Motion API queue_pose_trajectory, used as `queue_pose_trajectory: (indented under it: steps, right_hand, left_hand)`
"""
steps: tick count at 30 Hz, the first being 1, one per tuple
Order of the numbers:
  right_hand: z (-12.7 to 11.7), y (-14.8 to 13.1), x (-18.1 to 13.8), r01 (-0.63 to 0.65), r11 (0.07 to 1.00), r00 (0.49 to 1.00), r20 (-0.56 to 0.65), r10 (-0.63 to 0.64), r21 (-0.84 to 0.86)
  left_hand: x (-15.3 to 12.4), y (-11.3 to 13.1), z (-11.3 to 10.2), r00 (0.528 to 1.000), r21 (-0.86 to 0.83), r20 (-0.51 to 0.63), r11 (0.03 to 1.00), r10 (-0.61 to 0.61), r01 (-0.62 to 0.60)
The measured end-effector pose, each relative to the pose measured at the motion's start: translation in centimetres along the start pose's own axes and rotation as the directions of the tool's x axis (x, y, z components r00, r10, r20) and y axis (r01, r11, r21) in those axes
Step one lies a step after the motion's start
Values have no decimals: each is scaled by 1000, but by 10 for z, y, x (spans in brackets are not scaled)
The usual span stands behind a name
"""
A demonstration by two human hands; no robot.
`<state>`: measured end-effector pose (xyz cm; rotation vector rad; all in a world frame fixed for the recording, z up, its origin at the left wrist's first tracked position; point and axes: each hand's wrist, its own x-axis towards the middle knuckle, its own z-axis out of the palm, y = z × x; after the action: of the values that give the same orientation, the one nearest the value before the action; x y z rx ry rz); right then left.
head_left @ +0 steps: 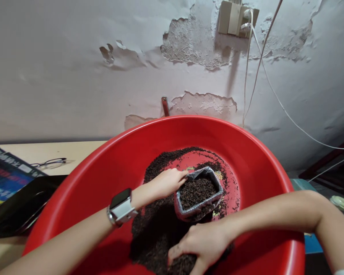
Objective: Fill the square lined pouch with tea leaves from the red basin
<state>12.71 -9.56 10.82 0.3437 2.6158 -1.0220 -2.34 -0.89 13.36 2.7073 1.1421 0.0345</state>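
A small bag (199, 193) sits in the middle of a red basin (103, 172), mouth up and tilted a little toward the camera, filled with dark loose grains (154, 229). The left hand (167, 181) grips the bag's far left edge: its fingers (181, 175) are curled over the folded rim, clamped on the plastic, holding the mouth wide. The right hand (202, 244) lies just below the bag, near but not touching it as far as can be seen, palm down on the heap. Its fingers are bent and close together, cupped over a clump of grains; whether they truly clasp any cannot be told. More grains spread in a ring behind and left of the bag, with bare red showing between.

The basin fills most of the view and rests on a pale table (54, 151). On the table, left of the basin, lie a pair of glasses (50, 163), a printed booklet (5, 175) and a dark glossy thing (20, 206) right beside the basin's rim. Behind is a grey wall (74, 76) with peeling paint, a socket (236, 17) high up, and white cables (275, 95) hanging from it.

The left forearm enters from the lower left, wearing a watch (122, 206) on the wrist. The right forearm comes in from the right edge, bent at the wrist, crossing over the basin's near rim.
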Motion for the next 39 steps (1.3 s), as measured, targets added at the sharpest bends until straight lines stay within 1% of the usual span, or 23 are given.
queue_pose_trajectory:
  steps: [1,3,5,6,8,10,12,15,17,20,24,25,27,29,31,32,33,34,35,37,38,39]
  right_hand:
    - [-10,-7,-6,43,999,997,-65,-44,-14]
    - [-30,-16,-20,91,994,973,-209,-101,-56]
    - [-48,-18,-34,67,989,926,-361,-110,-129]
    - [-55,-16,-40,20,984,895,-436,-97,-178]
    - [-65,-7,-47,-130,953,830,-556,-46,-273]
    - [-69,5,-48,-272,901,791,-612,9,-339]
    - [-66,15,-45,-334,858,793,-608,33,-390]
    - [-58,22,-36,-328,828,822,-570,13,-454]
    - [-53,23,-31,-337,821,824,-566,20,-461]
    - [-48,24,-25,-342,825,812,-583,18,-451]
    - [-46,33,-20,-284,849,781,-621,-65,-446]
    - [-46,35,-20,-273,849,778,-623,-82,-453]
    - [-50,37,-22,-273,840,787,-611,-84,-468]
    - [-56,33,-27,-316,823,792,-609,-44,-471]
    - [-62,22,-34,-369,802,770,-637,-20,-470]
    - [-64,15,-37,-382,793,758,-652,-24,-474]
    - [-64,7,-39,-374,791,756,-653,-42,-484]
    - [-63,-2,-40,-334,796,775,-628,-73,-505]
    - [-58,-9,-40,-268,805,811,-575,-108,-529]
    - [-42,-20,-36,-91,821,898,-402,-176,-563]
    - [-31,-21,-32,-16,822,931,-308,-195,-570]
    - [-20,-20,-28,31,819,954,-228,-195,-573]
  left_hand:
    - [0,0,0,1000,7,-1,1000,-5,5]
    - [1,0,0,999,27,-3,999,-34,34]
    - [2,0,0,998,25,-1,998,-64,64]
    - [2,-1,1,998,7,0,998,-63,63]
    - [3,-4,3,1000,-27,13,999,-20,20]
    - [3,-6,4,999,-31,37,999,15,-13]
    - [4,-9,5,999,-24,38,1000,13,-12]
    - [5,-10,6,999,-40,35,999,-14,15]
    - [5,-10,5,999,-48,49,999,-23,26]
    - [5,-10,5,999,-75,41,997,-23,26]
    - [5,-11,7,1000,-134,20,991,21,-18]
    - [5,-12,8,1000,-135,10,990,29,-28]
    - [5,-12,9,999,-113,2,993,32,-31]
    - [6,-12,11,1000,-59,12,998,-6,7]
    - [7,-12,13,998,11,36,999,-49,49]
    - [7,-11,13,997,43,42,997,-64,63]
    - [7,-10,12,997,63,41,996,-73,70]
    - [7,-8,11,997,70,35,995,-74,71]
    - [6,-6,10,997,66,27,995,-72,70]
    - [4,-1,5,997,46,27,996,-76,74]
    - [3,1,2,996,41,35,996,-80,78]
    - [2,3,-1,995,41,47,996,-83,81]
